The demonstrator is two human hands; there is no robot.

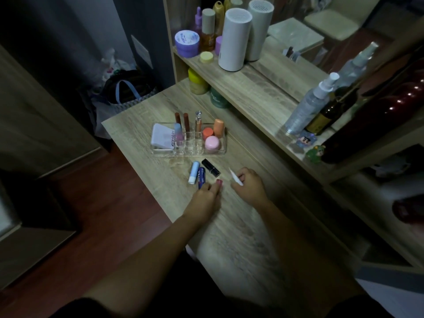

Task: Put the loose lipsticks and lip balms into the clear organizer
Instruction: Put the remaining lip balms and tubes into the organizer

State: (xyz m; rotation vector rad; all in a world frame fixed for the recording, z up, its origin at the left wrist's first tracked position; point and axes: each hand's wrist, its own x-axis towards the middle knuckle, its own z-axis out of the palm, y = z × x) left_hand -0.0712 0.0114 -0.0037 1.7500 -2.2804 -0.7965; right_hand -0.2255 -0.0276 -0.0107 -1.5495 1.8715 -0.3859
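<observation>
The clear acrylic organizer (165,150) sits on my pale wood-grain desk (241,237), already holding a white flat compact (161,136) in its left compartment, two brown-capped lipstick tubes (182,121) and a clear-topped gloss (198,121) upright in the middle slots, and an orange stick (218,128), an orange round pot (207,133) and a pink round pot (212,143) at the right. Just in front of it three loose items lie flat on the desk — a light blue lip balm with a white base (193,172), a dark blue Nivea lip balm (201,177) touching it, and a black lipstick tube (211,167) just beside. My left hand (203,200) rests palm-down, its fingertips (206,187) on the near end of the dark blue balm; a small pink-red item (219,182) shows at the fingers, though I cannot tell whether it is gripped. My right hand (249,185) is loosely curled around a thin white tube (236,177), which points toward the black lipstick. Beyond, the shelf (263,92) carries a white cylindrical appliance (234,40), a purple jar (187,42) and a clear spray bottle (309,106).
</observation>
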